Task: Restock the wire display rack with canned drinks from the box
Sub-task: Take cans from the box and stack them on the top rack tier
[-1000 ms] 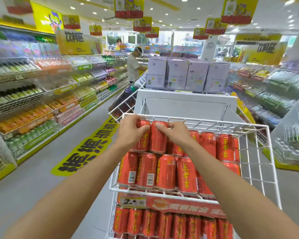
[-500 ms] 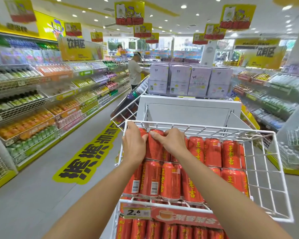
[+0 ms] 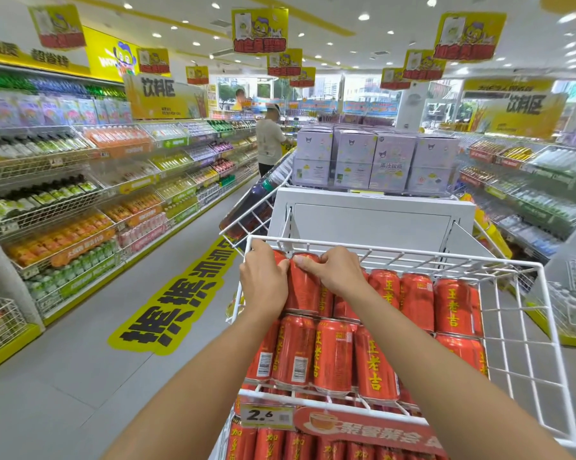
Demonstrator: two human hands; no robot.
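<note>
Price tag: clipped to the front rail of the top tier, beside an orange label strip; it reads 2.6.
Lower tier: red cans packed upright below the strip, only their upper parts in view.
Wire rack: white wire basket, open on top; its right-hand third holds no cans.
Front row: red cans standing upright against the front rail, touching side to side.
Left hand: fingers curled round the corner can at the back-left corner of the top tier; the can is mostly hidden under the hand.
Right hand: fingers curled over the top of the second can, thumb on its rim; the two thumbs nearly meet.
Back row: more red cans in line to the right of the hands, upright and touching.
White stand: directly behind the rack, carrying purple cartons stacked two high.
Tilted basket: wire, to the left of the stand, holding dark bottles.
Floor sticker: yellow with black characters, on the grey aisle floor to the left.
Shelving: bottled drinks along the left wall; a similar run on the right.
Person: standing far down the aisle, facing away.
Hanging signs: yellow and red, suspended from the ceiling.
</note>
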